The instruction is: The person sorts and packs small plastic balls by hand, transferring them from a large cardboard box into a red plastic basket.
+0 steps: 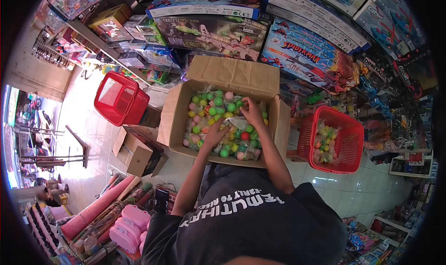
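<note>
An open cardboard box [232, 70] stands in front of me, full of small plastic balls [218, 101] in green, yellow and pink, many inside clear plastic bags. My left hand [215, 135] rests on the balls near the middle of the box, its fingers apart beside a crumpled piece of clear plastic [237, 122]. Farther to the right, my right hand [251, 112] has its fingers bent around a clear bag of balls [240, 104]. A red ball [245, 136] lies below the right wrist's left side.
A red plastic basket [357, 139] at the right holds bagged balls [326, 142]. Another red basket [121, 98] and a smaller open carton [139, 149] stand to the left. Boxed toys [213, 35] line the shelves ahead. Pink cases [129, 229] and rolled material [100, 207] lie lower left.
</note>
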Demonstrator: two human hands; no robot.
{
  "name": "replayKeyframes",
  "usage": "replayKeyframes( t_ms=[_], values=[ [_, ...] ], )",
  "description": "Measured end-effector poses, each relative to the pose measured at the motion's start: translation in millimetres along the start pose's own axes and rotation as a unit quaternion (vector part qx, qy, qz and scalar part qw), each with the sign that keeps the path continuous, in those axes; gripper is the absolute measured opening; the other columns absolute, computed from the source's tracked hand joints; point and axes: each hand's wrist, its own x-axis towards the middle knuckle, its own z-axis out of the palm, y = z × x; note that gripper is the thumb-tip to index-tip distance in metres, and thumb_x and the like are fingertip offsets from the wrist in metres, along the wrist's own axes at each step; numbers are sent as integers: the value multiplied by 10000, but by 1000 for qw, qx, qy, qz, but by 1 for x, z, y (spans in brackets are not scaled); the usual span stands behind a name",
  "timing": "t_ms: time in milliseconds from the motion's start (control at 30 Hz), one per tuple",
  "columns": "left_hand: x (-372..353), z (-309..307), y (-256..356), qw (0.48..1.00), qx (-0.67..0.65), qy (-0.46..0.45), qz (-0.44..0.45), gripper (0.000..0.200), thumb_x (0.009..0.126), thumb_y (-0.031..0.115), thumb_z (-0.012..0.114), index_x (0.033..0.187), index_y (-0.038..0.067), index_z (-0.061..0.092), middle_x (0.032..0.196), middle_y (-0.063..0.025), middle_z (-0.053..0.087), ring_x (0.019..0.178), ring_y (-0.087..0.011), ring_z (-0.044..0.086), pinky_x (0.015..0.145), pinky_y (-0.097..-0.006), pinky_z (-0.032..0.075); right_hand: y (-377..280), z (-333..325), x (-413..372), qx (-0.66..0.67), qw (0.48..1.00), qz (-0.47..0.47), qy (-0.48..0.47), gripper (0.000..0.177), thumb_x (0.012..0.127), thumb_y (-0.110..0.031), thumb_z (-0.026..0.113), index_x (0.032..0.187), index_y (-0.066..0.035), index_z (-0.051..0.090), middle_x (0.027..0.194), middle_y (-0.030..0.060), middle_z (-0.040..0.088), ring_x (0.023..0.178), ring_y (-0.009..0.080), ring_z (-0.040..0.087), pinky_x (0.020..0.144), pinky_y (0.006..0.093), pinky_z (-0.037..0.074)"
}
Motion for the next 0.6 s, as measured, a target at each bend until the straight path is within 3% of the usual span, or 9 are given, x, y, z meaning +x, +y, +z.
replayKeyframes(
  t_ms=[33, 67, 133, 167, 233, 500, 567, 600],
  values=[
    [-1, -3, 8, 994, -70, 16, -88, 473, 803, 292, 578, 1120, -42, 470, 959, -216, 563, 908, -253, 555, 790, -336, 417, 4, 2, 5, -102, 993, -39, 39, 302, 762, -152, 627, 1017, -84, 480, 903, 105, 534, 878, 238, 545, 732, 357, 444],
    [1, -4, 4, 994, -69, 16, -85, 473, 803, 292, 578, 1120, -42, 470, 959, -216, 563, 908, -253, 555, 790, -336, 417, 7, 3, 10, -202, 973, -79, 78, 346, 738, -166, 647, 1031, -102, 474, 938, 136, 519, 920, 300, 535, 749, 404, 443],
    [2, -3, -10, 990, -83, 111, 37, 440, 832, 287, 544, 1106, -50, 473, 934, -212, 568, 896, -223, 550, 786, -316, 411, 4, 10, 12, -225, 971, -49, 58, 371, 719, -167, 652, 1039, -121, 471, 956, 149, 507, 941, 336, 516, 758, 426, 435],
    [2, -3, -18, 990, -82, 106, 36, 440, 832, 287, 544, 1106, -50, 473, 934, -212, 568, 896, -223, 550, 786, -316, 411, 5, 13, 10, -250, 968, -17, 36, 397, 701, -168, 658, 1047, -139, 467, 973, 162, 496, 962, 372, 497, 766, 449, 426],
    [2, -6, -19, 976, -165, 140, 1, 396, 860, 276, 502, 1073, -57, 491, 937, -188, 576, 881, -213, 542, 780, -304, 403, -2, 15, 5, -240, 969, -17, 64, 408, 695, -175, 663, 1049, -137, 463, 973, 157, 495, 963, 373, 496, 769, 444, 426],
    [4, -13, -29, 981, -169, 95, 1, 330, 895, 269, 442, 963, -43, 526, 868, -119, 559, 806, -169, 508, 736, -280, 392, 15, 12, -1, -196, 967, -103, 122, 437, 680, -161, 684, 1038, -114, 438, 945, 163, 523, 902, 358, 524, 735, 409, 443],
    [2, -13, -30, 982, -173, 81, 4, 319, 897, 266, 439, 948, -35, 531, 858, -106, 554, 800, -158, 500, 726, -272, 386, 2, 3, -12, -89, 989, -81, 81, 371, 742, -142, 654, 1033, -86, 431, 915, 138, 540, 839, 256, 568, 675, 345, 462],
    [-1, -17, -20, 977, -200, 62, -21, 316, 898, 270, 442, 978, -24, 526, 902, -98, 550, 837, -162, 506, 746, -284, 406, -3, -1, -17, -94, 989, -80, 85, 371, 742, -142, 654, 1033, -86, 431, 915, 138, 540, 839, 256, 568, 675, 345, 462]
  ],
)
